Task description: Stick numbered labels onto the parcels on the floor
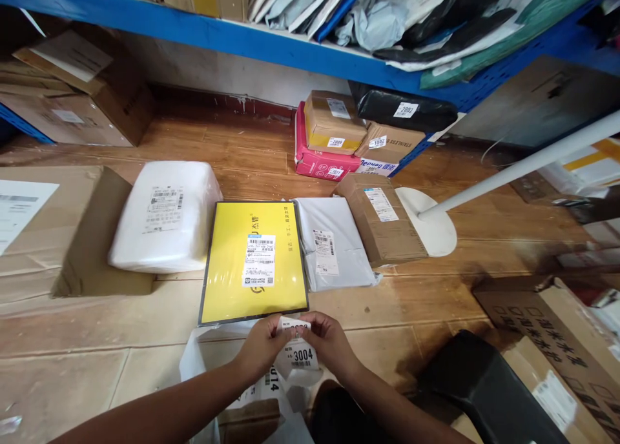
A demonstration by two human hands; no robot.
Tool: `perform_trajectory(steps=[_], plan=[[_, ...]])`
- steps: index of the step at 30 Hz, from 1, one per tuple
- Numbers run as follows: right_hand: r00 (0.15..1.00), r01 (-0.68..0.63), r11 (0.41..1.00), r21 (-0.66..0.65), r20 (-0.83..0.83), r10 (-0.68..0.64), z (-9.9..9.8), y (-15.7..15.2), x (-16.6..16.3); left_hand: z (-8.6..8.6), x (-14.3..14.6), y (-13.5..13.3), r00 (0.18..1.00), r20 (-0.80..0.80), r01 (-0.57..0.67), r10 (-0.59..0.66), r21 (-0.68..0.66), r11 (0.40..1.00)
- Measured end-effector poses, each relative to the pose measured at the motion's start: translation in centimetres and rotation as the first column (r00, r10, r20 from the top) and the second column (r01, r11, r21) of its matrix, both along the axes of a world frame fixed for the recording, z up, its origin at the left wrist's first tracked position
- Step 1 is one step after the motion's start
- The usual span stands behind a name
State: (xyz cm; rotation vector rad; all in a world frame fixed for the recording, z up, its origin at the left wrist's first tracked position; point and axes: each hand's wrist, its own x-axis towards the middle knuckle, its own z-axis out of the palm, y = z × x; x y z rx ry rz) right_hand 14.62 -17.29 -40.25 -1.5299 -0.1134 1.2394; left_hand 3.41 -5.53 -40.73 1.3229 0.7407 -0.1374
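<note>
Sticker [294,328] pinched between left hand [265,346] and right hand [325,342], above label sheet [301,357]. Risk: it curls, sticks to fingers, or tears mid-peel; yellow parcel [254,262] lies just beyond.

We are looking forward and down from head height, close above parcels on the wooden floor [242,147] beneath a blue shelf [232,37].
</note>
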Motion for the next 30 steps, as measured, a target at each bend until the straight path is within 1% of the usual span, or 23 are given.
perform_trajectory(steps=[1, 3, 5, 7, 8, 10, 12, 14, 15, 17, 18, 19, 20, 22, 23, 24, 25, 26, 27, 28, 30], plan=[[1.0, 0.015, 1.0, -0.015, -0.003, -0.015, -0.7, -0.2, -0.8, -0.2, -0.5, -0.2, 0.997, -0.065, 0.046, -0.041, 0.076, 0.996], [0.998, 0.046, 0.996, -0.073, -0.032, -0.048, -2.0, -0.4, -2.5, -0.4, -1.8, -0.3, 0.968, -0.226, 0.16, -0.11, 0.215, 0.963], [0.99, 0.067, 0.989, -0.133, -0.115, -0.082, -2.5, -0.1, -3.9, 0.0, -3.7, 0.1, 0.926, -0.341, 0.265, -0.165, 0.273, 0.925], [0.958, 0.032, 0.988, -0.153, -0.276, -0.074, -2.0, 0.8, -5.0, 1.0, -5.8, 1.1, 0.894, -0.388, 0.347, -0.225, 0.279, 0.895], [0.929, -0.023, 0.99, -0.136, -0.368, -0.029, -1.3, 1.5, -5.4, 1.7, -6.9, 1.8, 0.883, -0.39, 0.383, -0.261, 0.277, 0.881], [0.861, -0.177, 0.983, -0.042, -0.49, 0.134, 0.5, 2.8, -6.0, 3.5, -8.9, 3.4, 0.868, -0.377, 0.437, -0.325, 0.267, 0.859], [0.808, -0.358, 0.931, 0.065, -0.478, 0.344, 2.4, 3.9, -6.3, 5.3, -10.6, 5.0, 0.872, -0.337, 0.446, -0.355, 0.248, 0.86], [0.764, -0.526, 0.84, 0.134, -0.359, 0.536, 4.2, 4.7, -6.4, 6.7, -11.8, 6.1, 0.881, -0.279, 0.436, -0.382, 0.17, 0.883], [0.742, -0.603, 0.785, 0.143, -0.263, 0.617, 5.0, 5.0, -6.3, 7.1, -12.2, 6.3, 0.886, -0.241, 0.43, -0.396, 0.11, 0.896], [0.682, -0.725, 0.681, 0.107, -0.032, 0.731, 6.4, 5.3, -6.0, 7.2, -12.8, 6.3, 0.908, -0.139, 0.397, -0.396, -0.023, 0.918], [0.652, -0.758, 0.648, 0.072, 0.064, 0.756, 7.0, 5.4, -5.8, 6.9, -12.9, 6.0, 0.927, -0.078, 0.36, -0.368, -0.097, 0.928], [0.632, -0.773, 0.633, 0.038, 0.127, 0.764, 7.5, 5.6, -5.7, 6.3, -13.1, 5.6, 0.951, -0.019, 0.3, -0.308, -0.18, 0.937], [0.624, -0.776, 0.631, 0.007, 0.156, 0.766, 7.8, 5.8, -5.7, 5.6, -13.2, 5.2, 0.975, 0.033, 0.221, -0.221, -0.269, 0.937], [0.617, -0.774, 0.631, -0.057, 0.159, 0.771, 7.8, 6.6, -6.1, 4.1, -13.6, 4.5, 0.994, 0.095, 0.084, -0.05, -0.408, 0.909], [0.604, -0.777, 0.623, -0.092, 0.17, 0.779, 7.5, 7.2, -6.6, 3.4, -13.9, 4.4, 0.995, 0.096, 0.034, 0.007, -0.423, 0.906], [0.588, -0.778, 0.616, -0.126, 0.2, 0.784, 6.8, 7.8, -7.3, 2.6, -14.1, 4.5, 0.996, 0.078, -0.008, 0.041, -0.385, 0.923], [0.578, -0.771, 0.618, -0.154, 0.238, 0.781, 5.9, 8.4, -8.1, 1.9, -14.4, 4.8, 0.998, 0.041, -0.042, 0.057, -0.302, 0.952], [0.591, -0.748, 0.643, -0.167, 0.273, 0.759, 4.8, 9.0, -9.1, 1.3, -14.7, 5.3, 0.998, -0.002, -0.068, 0.069, -0.202, 0.977], [0.637, -0.702, 0.695, -0.159, 0.296, 0.711, 3.5, 9.5, -10.1, 0.6, -15.0, 5.9, 0.996, -0.034, -0.086, 0.083, -0.117, 0.989], [0.71, -0.628, 0.765, -0.139, 0.3, 0.637, 2.2, 10.0, -11.1, -0.1, -15.2, 6.6, 0.994, -0.049, -0.101, 0.098, -0.068, 0.992], [0.865, -0.411, 0.907, -0.093, 0.273, 0.42, -0.4, 10.3, -13.1, -1.2, -15.7, 8.1, 0.994, -0.042, -0.106, 0.103, -0.074, 0.992]])
